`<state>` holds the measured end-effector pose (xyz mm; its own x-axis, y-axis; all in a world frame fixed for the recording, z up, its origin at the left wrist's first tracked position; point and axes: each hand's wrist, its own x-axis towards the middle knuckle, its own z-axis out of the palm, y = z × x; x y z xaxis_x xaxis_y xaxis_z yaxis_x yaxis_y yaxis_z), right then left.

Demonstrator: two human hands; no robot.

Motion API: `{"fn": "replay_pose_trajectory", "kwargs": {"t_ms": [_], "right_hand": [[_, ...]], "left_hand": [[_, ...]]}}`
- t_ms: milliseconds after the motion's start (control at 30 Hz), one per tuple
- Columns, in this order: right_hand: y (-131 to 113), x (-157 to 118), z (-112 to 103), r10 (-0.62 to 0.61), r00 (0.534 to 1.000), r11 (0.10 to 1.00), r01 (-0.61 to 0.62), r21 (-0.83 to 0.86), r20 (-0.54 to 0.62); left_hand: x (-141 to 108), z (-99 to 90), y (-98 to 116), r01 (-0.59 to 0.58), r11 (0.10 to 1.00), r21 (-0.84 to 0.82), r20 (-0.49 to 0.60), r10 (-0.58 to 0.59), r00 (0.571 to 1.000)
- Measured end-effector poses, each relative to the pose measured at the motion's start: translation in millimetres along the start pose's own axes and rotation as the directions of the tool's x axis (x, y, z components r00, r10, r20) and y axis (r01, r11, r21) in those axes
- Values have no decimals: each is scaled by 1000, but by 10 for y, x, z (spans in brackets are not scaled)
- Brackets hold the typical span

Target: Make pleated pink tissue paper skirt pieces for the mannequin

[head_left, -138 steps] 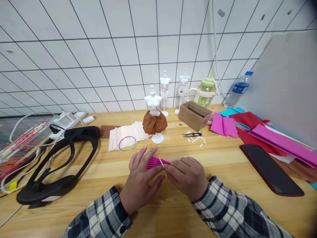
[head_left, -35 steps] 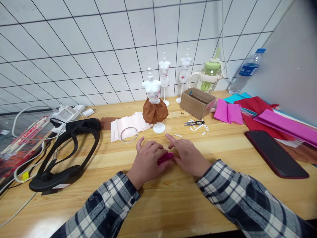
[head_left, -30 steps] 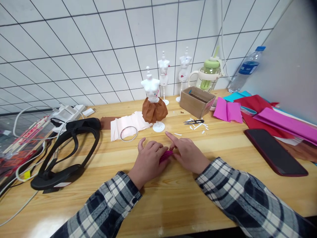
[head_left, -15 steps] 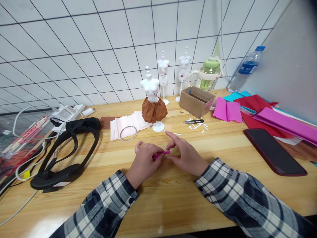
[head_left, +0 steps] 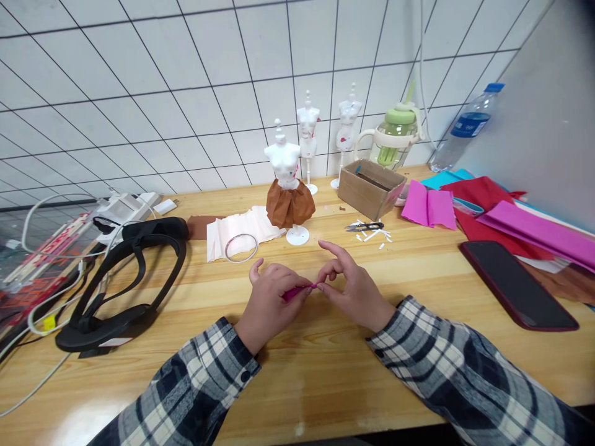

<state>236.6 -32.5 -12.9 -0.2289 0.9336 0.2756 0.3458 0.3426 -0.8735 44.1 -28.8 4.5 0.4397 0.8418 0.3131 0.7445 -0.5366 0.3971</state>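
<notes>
A black headband frame [head_left: 155,230] lies toward the left of the desk [head_left: 302,396]. Near the middle, well in from the near edge, the left hand [head_left: 274,301] grips a magenta bundle [head_left: 295,292] and the right hand [head_left: 356,294] pinches its right tip. Wood grain shows between both hands and that edge, and rightward to a phone [head_left: 518,285], just beside coloured sheets [head_left: 483,210] reaching toward the far right corner.

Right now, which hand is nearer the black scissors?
The right hand: it is on the near side of the black scissors; the left hand is farther off, to their left.
</notes>
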Motion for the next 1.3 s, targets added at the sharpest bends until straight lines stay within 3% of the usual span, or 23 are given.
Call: {"fn": "replay_pose_trajectory", "kwargs": {"t_ms": [100, 200, 300, 500, 667, 933, 1133, 1300], "right_hand": [[-49, -14, -60, -133, 991, 991, 132, 20, 32], [-120, -44, -131, -262, 965, 965, 262, 25, -15], [-179, -87, -148, -292, 952, 956, 290, -43, -87], [-206, -130, -113, -370, 929, 912, 363, -189, -3], [-214, -119, -121, -387, 921, 896, 386, -221, 36], [-206, -117, -119, -478, 878, 847, 460, -267, -2], [-197, -121, -139, -568, 823, 774, 534, -341, 0], [-201, -121, -153, -561, 828, 784, 523, -333, -20]], "left_hand": [[-20, -88, -17, -175, 977, 124, -138, 192, 972], [-88, -205, -77, -342, 889, 303, -267, 424, 865], [-167, -277, -148, -393, 827, 401, -282, 520, 806], [-226, -249, -202, -415, 830, 374, -253, 521, 815], [-232, -245, -182, -437, 796, 420, -258, 566, 783], [-156, -308, -42, -420, 813, 404, -336, 559, 758], [-151, -283, -18, -398, 846, 356, -350, 515, 782], [-151, -273, -38, -404, 849, 340, -350, 513, 784]]}}
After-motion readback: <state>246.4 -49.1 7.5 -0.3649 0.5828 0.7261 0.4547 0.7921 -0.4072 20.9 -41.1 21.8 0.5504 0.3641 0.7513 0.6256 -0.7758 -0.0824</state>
